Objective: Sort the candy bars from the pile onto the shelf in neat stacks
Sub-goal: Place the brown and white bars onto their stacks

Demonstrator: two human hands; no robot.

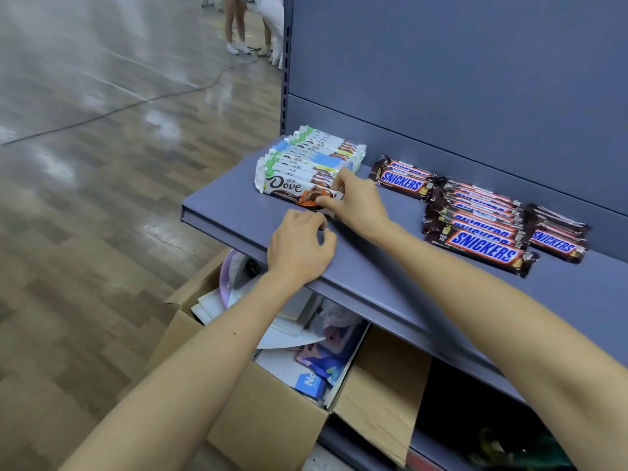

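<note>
A row of white Dove bars (306, 164) stands at the left end of the blue-grey shelf (231, 212), the front one (289, 189) lying label-up. My right hand (353, 198) pinches the right end of that front Dove bar between thumb and fingers. My left hand (299, 248) rests on the shelf's front edge just below it, fingers curled, holding nothing that I can see. To the right lie brown Snickers bars: a small stack (402, 178) near the back, a larger row (482, 229) in the middle, another stack (557, 237) at the far right.
The shelf's back panel (458, 79) rises behind the bars. Below the shelf an open cardboard box (272, 419) holds papers and packets. A cable (136, 103) runs across the glossy wooden floor at left, and two people stand far off at the top (251, 25).
</note>
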